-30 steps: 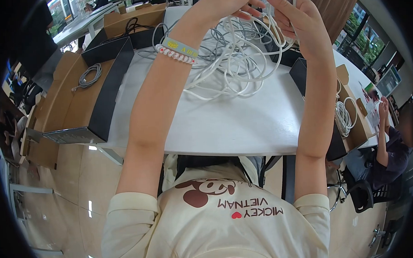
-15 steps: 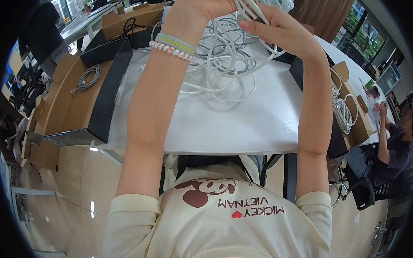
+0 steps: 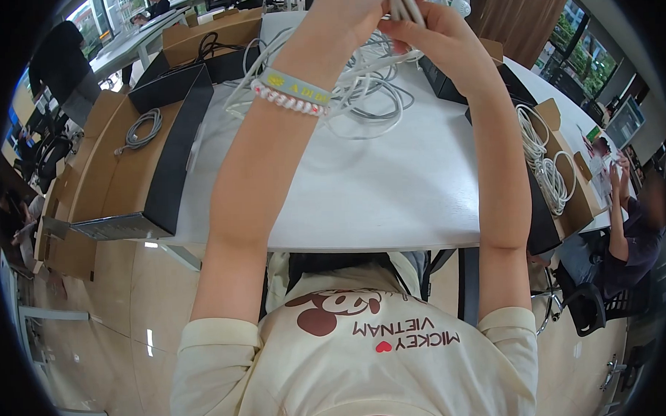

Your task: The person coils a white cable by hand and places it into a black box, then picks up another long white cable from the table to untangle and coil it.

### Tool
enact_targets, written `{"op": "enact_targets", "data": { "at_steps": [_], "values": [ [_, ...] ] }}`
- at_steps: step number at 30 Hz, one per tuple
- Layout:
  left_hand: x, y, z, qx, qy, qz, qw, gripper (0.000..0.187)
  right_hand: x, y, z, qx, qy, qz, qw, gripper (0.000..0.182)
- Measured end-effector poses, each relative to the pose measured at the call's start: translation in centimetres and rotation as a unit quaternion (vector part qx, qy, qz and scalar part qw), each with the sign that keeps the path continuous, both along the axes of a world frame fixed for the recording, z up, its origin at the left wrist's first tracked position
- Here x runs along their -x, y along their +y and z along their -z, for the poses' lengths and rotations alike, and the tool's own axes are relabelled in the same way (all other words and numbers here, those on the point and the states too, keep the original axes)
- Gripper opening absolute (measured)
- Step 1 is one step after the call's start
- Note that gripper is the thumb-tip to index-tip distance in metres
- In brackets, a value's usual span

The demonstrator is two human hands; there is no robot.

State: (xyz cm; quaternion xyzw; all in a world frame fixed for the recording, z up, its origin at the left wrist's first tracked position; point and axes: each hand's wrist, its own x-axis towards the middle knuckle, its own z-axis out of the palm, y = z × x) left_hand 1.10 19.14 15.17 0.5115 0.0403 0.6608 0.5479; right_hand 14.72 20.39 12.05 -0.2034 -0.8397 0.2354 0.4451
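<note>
A bundle of white cable (image 3: 405, 6) is held up between both hands at the top edge. My left hand (image 3: 362, 5), with two bands on its wrist, has its fingers wrapped round the cable, partly cut off by the frame. My right hand (image 3: 437, 28) pinches the same bundle from the other side. Beneath them a loose tangle of white and grey cables (image 3: 377, 96) lies on the white table (image 3: 376, 184).
An open box (image 3: 145, 170) at left holds a coiled grey cable (image 3: 144, 129). Behind it a box (image 3: 217, 29) holds black cables. Coiled white cables (image 3: 552, 175) fill a box (image 3: 578, 192) at right. Another person (image 3: 627, 234) sits far right.
Both hands have shifted slightly, my left hand to the right. The held cable is gathered closer between them, and the tangle below has changed shape, with fewer loops hanging towards me.
</note>
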Motion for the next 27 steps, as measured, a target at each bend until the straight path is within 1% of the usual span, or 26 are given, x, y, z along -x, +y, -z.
{"op": "enact_targets", "data": {
  "at_steps": [1, 2, 3, 4, 5, 6, 7, 8, 9, 10, 11, 12, 14, 15, 16, 17, 18, 20, 21, 22, 24, 25, 26, 27],
  "values": [
    [-0.1, -0.5, -0.1, -0.017, 0.065, -0.050, 0.996, 0.025, -0.2, 0.0, -0.1, 0.000, 0.000, 0.001, 1.000, 0.024],
    [-0.2, -1.7, -0.4, -0.017, 0.064, -0.050, 0.997, 0.025, -0.5, 0.1, -0.3, 0.042, 0.031, -0.011, 0.999, 0.020],
    [-0.2, -3.2, -0.9, -0.032, 0.112, -0.050, 0.992, 0.027, -0.7, 0.2, -0.4, 0.084, 0.062, -0.024, 0.994, 0.017],
    [0.1, -4.0, -1.1, -0.046, 0.159, -0.050, 0.985, 0.030, -0.9, 0.4, -0.5, 0.083, 0.060, -0.025, 0.994, 0.017],
    [1.1, -3.6, -1.7, -0.069, 0.184, 0.011, 0.980, 0.039, -1.1, 0.4, -0.7, 0.104, 0.096, -0.035, 0.989, 0.015],
    [1.9, -3.3, -1.6, -0.070, 0.182, 0.010, 0.981, 0.039, -1.0, 0.3, -0.8, 0.124, 0.132, -0.045, 0.982, 0.016],
    [2.6, -3.1, -1.6, -0.090, 0.213, 0.025, 0.973, 0.043, -1.2, 0.0, -1.0, 0.127, 0.126, -0.050, 0.983, 0.026],
    [3.1, -3.4, -1.8, -0.110, 0.245, 0.040, 0.962, 0.047, -1.1, -0.8, -1.4, 0.126, 0.125, -0.051, 0.983, 0.026],
    [3.6, -4.5, -1.6, -0.111, 0.245, 0.039, 0.962, 0.047, -0.8, -1.5, -1.7, 0.140, 0.145, -0.055, 0.978, 0.030],
    [4.0, -5.8, -1.1, -0.157, 0.292, -0.027, 0.943, 0.052, -0.6, -1.8, -1.8, 0.156, 0.164, -0.059, 0.972, 0.034],
    [4.4, -6.7, -1.0, -0.202, 0.337, -0.092, 0.915, 0.056, -0.7, -1.6, -1.8, 0.155, 0.164, -0.060, 0.972, 0.034],
    [4.7, -6.7, -1.4, -0.202, 0.337, -0.093, 0.915, 0.056, -1.0, -1.2, -1.7, 0.173, 0.152, -0.072, 0.971, 0.037],
    [5.4, -6.0, -2.4, -0.099, 0.476, -0.200, 0.851, 0.058, -1.5, -0.3, -1.7, 0.190, 0.140, -0.083, 0.968, 0.039],
    [5.8, -5.6, -2.5, -0.099, 0.476, -0.200, 0.850, 0.058, -1.8, 0.1, -1.7, 0.202, 0.132, -0.113, 0.964, 0.041],
    [6.3, -5.3, -2.4, -0.086, 0.527, -0.210, 0.819, 0.057, -1.9, 0.5, -1.6, 0.213, 0.123, -0.142, 0.959, 0.043],
    [6.4, -5.3, -2.4, -0.072, 0.575, -0.220, 0.785, 0.056, -1.8, 0.6, -1.4, 0.213, 0.124, -0.142, 0.959, 0.043],
    [6.4, -5.3, -2.3, -0.072, 0.576, -0.220, 0.784, 0.056, -1.8, 0.8, -1.3, 0.223, 0.130, -0.140, 0.956, 0.044],
    [6.2, -5.7, -2.3, -0.057, 0.651, -0.190, 0.733, 0.055, -1.7, 1.2, -1.1, 0.232, 0.136, -0.138, 0.953, 0.046],
    [5.7, -6.0, -2.5, -0.051, 0.666, -0.247, 0.702, 0.055, -1.7, 1.4, -1.0, 0.251, 0.158, -0.143, 0.944, 0.046],
    [5.5, -6.2, -3.6, -0.051, 0.666, -0.247, 0.702, 0.055, -1.7, 1.7, -1.0, 0.270, 0.180, -0.148, 0.934, 0.047],
    [5.2, -7.3, -6.3, 0.086, 0.727, -0.142, 0.666, 0.050, -2.0, 2.3, -1.0, 0.277, 0.178, -0.166, 0.930, 0.047],
    [5.2, -6.4, -5.0, 0.087, 0.727, -0.142, 0.666, 0.050, -2.2, 2.5, -1.1, 0.283, 0.176, -0.183, 0.925, 0.047],
    [5.2, -4.6, -2.6, 0.004, 0.666, -0.237, 0.707, 0.047, -2.3, 2.5, -1.1, 0.283, 0.175, -0.183, 0.925, 0.047],
    [4.9, -4.1, -1.4, -0.080, 0.591, -0.327, 0.733, 0.044, -2.3, 2.5, -1.2, 0.294, 0.182, -0.210, 0.914, 0.046]
  ]
}}
